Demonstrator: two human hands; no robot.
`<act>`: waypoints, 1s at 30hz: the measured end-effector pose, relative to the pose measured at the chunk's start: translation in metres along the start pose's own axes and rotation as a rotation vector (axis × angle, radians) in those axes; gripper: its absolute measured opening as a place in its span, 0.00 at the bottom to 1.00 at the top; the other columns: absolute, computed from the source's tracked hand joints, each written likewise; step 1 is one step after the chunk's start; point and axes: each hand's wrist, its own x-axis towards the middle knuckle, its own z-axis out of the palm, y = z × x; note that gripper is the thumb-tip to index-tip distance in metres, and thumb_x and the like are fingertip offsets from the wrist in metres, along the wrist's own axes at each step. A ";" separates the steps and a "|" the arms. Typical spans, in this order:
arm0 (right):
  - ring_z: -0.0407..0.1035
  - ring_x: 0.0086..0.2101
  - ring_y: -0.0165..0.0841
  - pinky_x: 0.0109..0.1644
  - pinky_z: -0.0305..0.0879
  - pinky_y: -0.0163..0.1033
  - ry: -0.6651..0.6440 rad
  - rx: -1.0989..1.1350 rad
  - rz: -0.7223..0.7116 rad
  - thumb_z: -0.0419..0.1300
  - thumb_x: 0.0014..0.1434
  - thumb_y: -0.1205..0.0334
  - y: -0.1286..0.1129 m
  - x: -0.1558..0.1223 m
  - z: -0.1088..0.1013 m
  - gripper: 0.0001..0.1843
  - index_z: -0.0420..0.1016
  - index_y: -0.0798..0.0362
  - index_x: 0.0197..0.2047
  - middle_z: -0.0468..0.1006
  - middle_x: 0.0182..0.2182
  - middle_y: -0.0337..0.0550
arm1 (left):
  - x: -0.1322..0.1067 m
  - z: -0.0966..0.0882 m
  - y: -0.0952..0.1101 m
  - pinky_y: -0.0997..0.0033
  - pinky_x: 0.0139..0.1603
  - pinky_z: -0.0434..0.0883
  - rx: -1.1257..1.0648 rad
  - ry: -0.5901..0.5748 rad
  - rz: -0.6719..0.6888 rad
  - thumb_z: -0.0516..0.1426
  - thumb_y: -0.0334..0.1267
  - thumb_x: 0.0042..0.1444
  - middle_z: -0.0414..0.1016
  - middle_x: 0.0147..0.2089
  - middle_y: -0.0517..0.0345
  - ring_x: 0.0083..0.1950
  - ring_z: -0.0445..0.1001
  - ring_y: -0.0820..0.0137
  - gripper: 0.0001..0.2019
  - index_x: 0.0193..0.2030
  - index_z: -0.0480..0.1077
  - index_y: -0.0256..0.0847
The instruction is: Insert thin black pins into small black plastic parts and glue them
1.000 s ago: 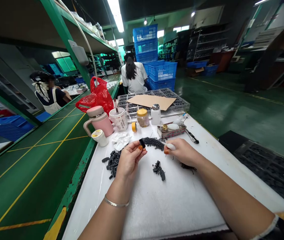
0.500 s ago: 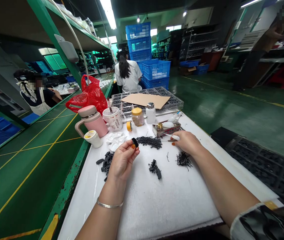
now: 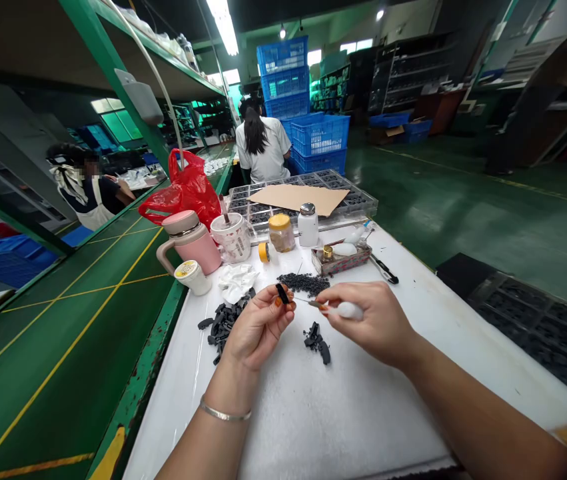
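Note:
My left hand (image 3: 263,323) pinches a small black plastic part (image 3: 282,293) between thumb and fingers, above the table. Just right of it, my right hand (image 3: 376,320) grips a small white squeeze bottle (image 3: 349,311) whose thin, needle-like tip points left at the black part. Whether the tip touches the part I cannot tell. Left of and partly behind my left hand lies a pile of larger black parts (image 3: 223,323). Between the hands, nearer me, is a small group of black pieces (image 3: 318,343). Tiny black pieces (image 3: 303,283) form a heap behind them.
A box (image 3: 343,263) of small bottles and a black-handled tool (image 3: 386,269) lie beyond my right hand. At the back stand a pink mug (image 3: 196,250), a yellow-lidded jar (image 3: 282,233), a white bottle (image 3: 308,227) and a divided tray (image 3: 363,203). A co-worker (image 3: 263,147) sits ahead.
My right hand has moved left, away from the box, bringing the white squeeze bottle up to the black part. My left hand keeps holding that part. The view has shifted slightly.

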 end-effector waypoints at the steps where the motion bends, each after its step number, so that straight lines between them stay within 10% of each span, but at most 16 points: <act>1: 0.72 0.29 0.24 0.36 0.64 0.28 0.011 0.014 -0.032 0.60 0.50 0.72 -0.003 -0.002 0.003 0.09 0.77 0.53 0.35 0.79 0.30 0.33 | 0.000 0.000 -0.001 0.82 0.34 0.75 0.004 0.001 -0.001 0.66 0.26 0.43 0.75 0.37 0.56 0.34 0.75 0.76 0.12 0.37 0.73 0.36; 22: 0.71 0.29 0.29 0.36 0.60 0.33 0.049 -0.305 -0.082 0.58 0.50 0.71 -0.005 -0.010 0.019 0.06 0.76 0.55 0.31 0.77 0.26 0.38 | 0.001 0.005 -0.005 0.81 0.33 0.75 0.185 0.136 0.094 0.69 0.30 0.39 0.76 0.32 0.57 0.31 0.75 0.76 0.13 0.34 0.76 0.34; 30: 0.66 0.26 0.26 0.31 0.57 0.31 -0.134 0.069 0.382 0.56 0.57 0.60 -0.006 -0.001 0.016 0.10 0.75 0.55 0.29 0.74 0.24 0.35 | 0.004 0.000 -0.004 0.78 0.37 0.76 0.389 0.100 0.267 0.68 0.33 0.44 0.73 0.35 0.60 0.33 0.74 0.78 0.17 0.44 0.75 0.39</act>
